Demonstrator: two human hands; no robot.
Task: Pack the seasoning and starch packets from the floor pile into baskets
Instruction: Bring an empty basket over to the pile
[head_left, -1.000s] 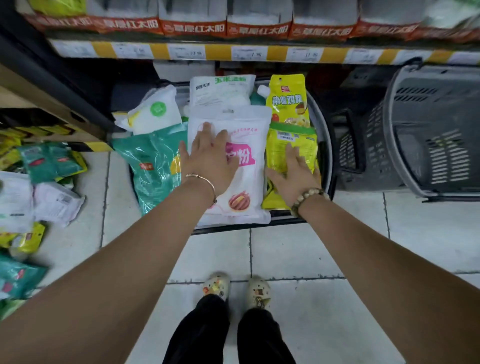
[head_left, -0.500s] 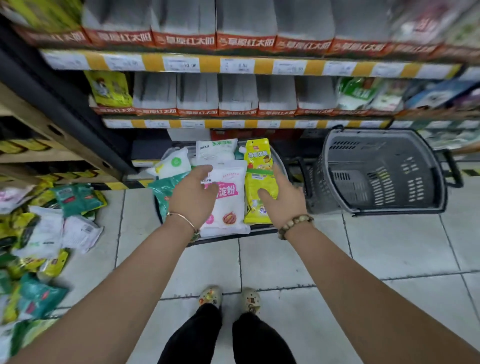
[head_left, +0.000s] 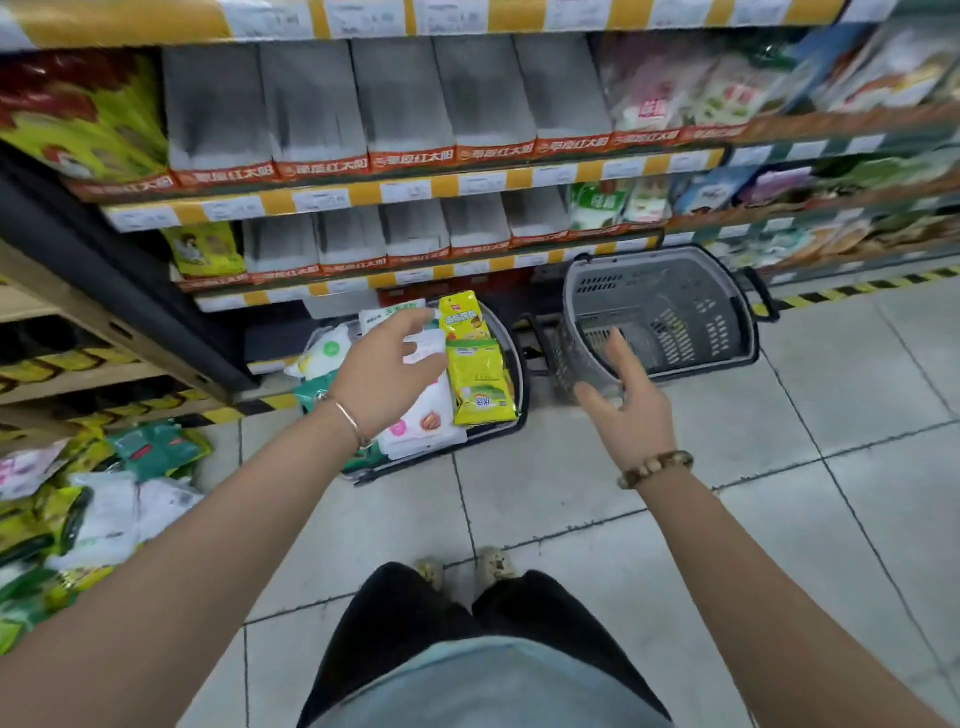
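- Hovering with fingers loosely spread and holding nothing, the left hand (head_left: 387, 371) is above the full basket (head_left: 511, 358) on the floor.
- Under that hand lie a white starch packet (head_left: 426, 415) and, just right of it, 2 yellow packets (head_left: 475, 364), one overlapping the other.
- Left of the hand, a white pouch (head_left: 324, 353) with a green dot and a green packet (head_left: 314, 387) poke over the basket's edge.
- The right hand (head_left: 621, 410) is open too, palm turned left, thumb up, gripping nothing.
- Beyond its fingertips stands the grey basket (head_left: 670, 312), tipped toward the person, beside the full one; no packets show inside.
- Well to the left of the left arm, the pile (head_left: 88, 499) of green, yellow and white packets lies on the tiled floor (head_left: 779, 467).
- A thin bangle (head_left: 347, 415) circles the left wrist; a bead bracelet (head_left: 655, 467) circles the right.
- Shelves (head_left: 415, 187) with grey cartons and price tags rise behind both baskets.
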